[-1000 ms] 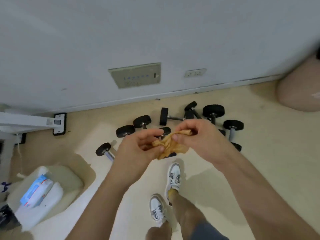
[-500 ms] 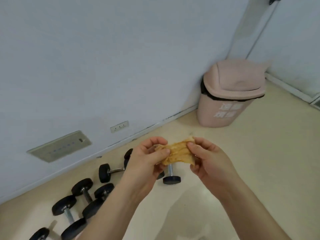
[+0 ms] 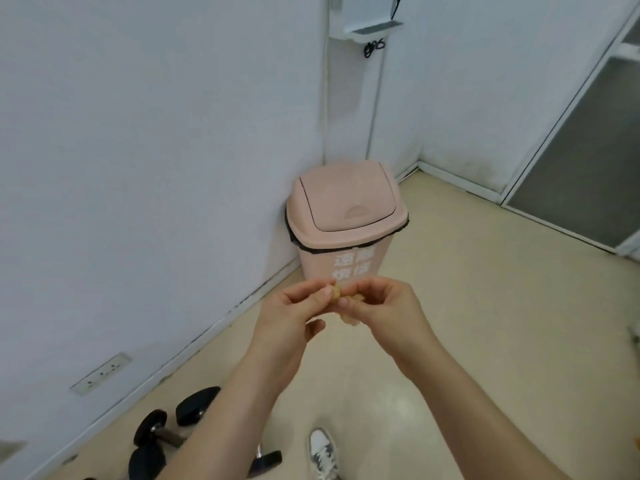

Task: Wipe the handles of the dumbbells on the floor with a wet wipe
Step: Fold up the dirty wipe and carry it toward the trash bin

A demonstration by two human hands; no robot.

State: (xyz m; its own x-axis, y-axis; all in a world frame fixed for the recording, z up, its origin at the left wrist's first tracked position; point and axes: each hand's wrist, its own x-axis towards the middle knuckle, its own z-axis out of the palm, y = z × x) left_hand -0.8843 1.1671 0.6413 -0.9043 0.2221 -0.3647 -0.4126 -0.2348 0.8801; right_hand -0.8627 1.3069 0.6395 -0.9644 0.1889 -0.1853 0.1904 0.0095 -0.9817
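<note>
A crumpled, yellow-brown stained wet wipe (image 3: 348,304) is bunched small between both hands at chest height. My left hand (image 3: 294,315) pinches its left end with thumb and fingertips. My right hand (image 3: 384,304) grips its right end with curled fingers, hiding most of it. Black dumbbells (image 3: 166,434) with metal handles lie on the floor at the lower left, partly behind my left forearm. Both hands are well above and to the right of them.
A pink swing-lid trash bin (image 3: 346,216) with a black liner stands in the wall corner just beyond my hands. A white sneaker (image 3: 323,453) shows at the bottom. A wall socket (image 3: 102,372) sits low on the left wall; a frosted door (image 3: 581,174) is at right.
The view has swung right, away from the dumbbells and toward the pink bin, which is now closer. The wipe has been bunched from a spread sheet into a small wad between both hands.
</note>
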